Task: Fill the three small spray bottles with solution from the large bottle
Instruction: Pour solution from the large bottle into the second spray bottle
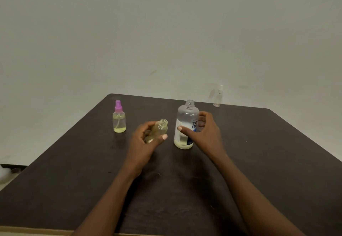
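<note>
The large clear bottle stands uncapped mid-table, with a blue and white label and a little pale yellow liquid at its bottom. My right hand wraps around its lower half, thumb across the front. My left hand grips a small uncapped spray bottle, tilted with its open neck toward the large bottle. A second small spray bottle with a pink pump top stands upright to the left, holding some yellow liquid. A third, clear spray bottle stands at the table's far edge.
The dark brown table runs from the near edge to a plain pale wall. Bare tabletop lies to the right of the large bottle and in front of both hands. No loose caps are visible.
</note>
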